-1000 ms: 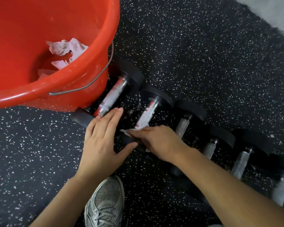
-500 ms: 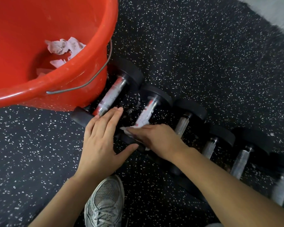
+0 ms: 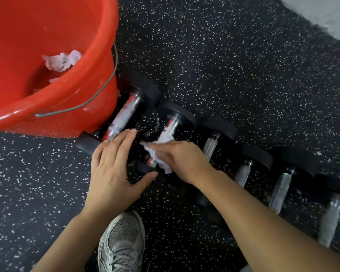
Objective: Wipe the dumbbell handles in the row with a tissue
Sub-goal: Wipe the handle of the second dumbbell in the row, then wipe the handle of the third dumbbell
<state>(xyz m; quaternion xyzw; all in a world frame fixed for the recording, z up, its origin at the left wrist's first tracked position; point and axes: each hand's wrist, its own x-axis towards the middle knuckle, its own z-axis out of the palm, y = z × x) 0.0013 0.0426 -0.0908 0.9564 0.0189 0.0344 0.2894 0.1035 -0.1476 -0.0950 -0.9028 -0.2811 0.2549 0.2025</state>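
Note:
Several black dumbbells with chrome handles lie side by side in a row on the speckled floor. My right hand [image 3: 182,159] presses a crumpled white tissue [image 3: 157,152] around the handle of the second dumbbell [image 3: 170,127] from the left, near its close end. My left hand [image 3: 114,167] lies flat, fingers apart, on the near black ends of the first dumbbell [image 3: 124,116] and the second, holding nothing. The handles further right [image 3: 209,145] are bare; the last ones are blurred.
A big red bucket [image 3: 71,107] with a wire bail stands at the left, touching the first dumbbell; used tissues [image 3: 62,60] lie inside it. My grey sneaker [image 3: 122,244] is on the floor below my hands. A pale floor strip shows at the top right corner.
My right hand has slid the tissue up the second handle, away from its near end, so a chrome-and-red bit of the handle now shows below the tissue. The left hand has stayed put.

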